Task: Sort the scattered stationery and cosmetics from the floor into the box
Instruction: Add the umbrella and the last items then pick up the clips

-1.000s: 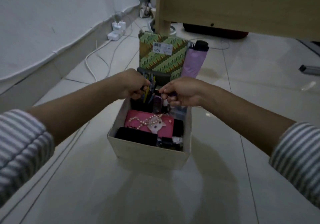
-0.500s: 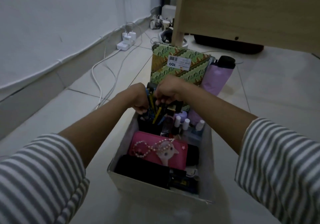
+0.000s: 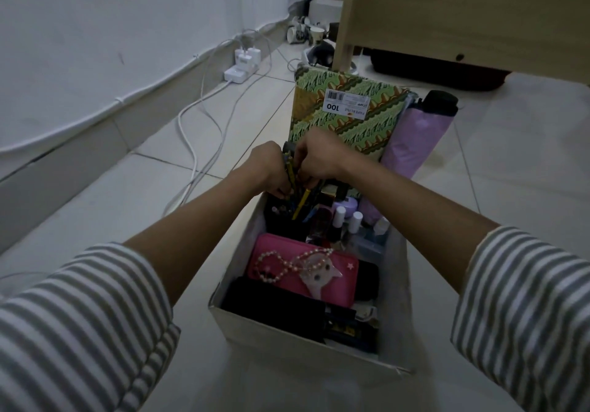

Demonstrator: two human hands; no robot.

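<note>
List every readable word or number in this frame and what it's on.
"100": white sticker on the green patterned book, upside down.
"PAPERLINE": same sticker, upside down.
Sticker's barcode digits and small print: too small to read.
Yellow print on a dark item in the box: blurred.

I read "100" and "PAPERLINE", upside down to me, on the white barcode label (image 3: 346, 105) stuck on the green patterned book (image 3: 321, 121).

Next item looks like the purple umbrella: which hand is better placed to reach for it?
Right, probably. Both hands hold the pens, but the right hand is nearer the umbrella at the far right corner of the box; the left hand would have to cross the right arm.
</note>
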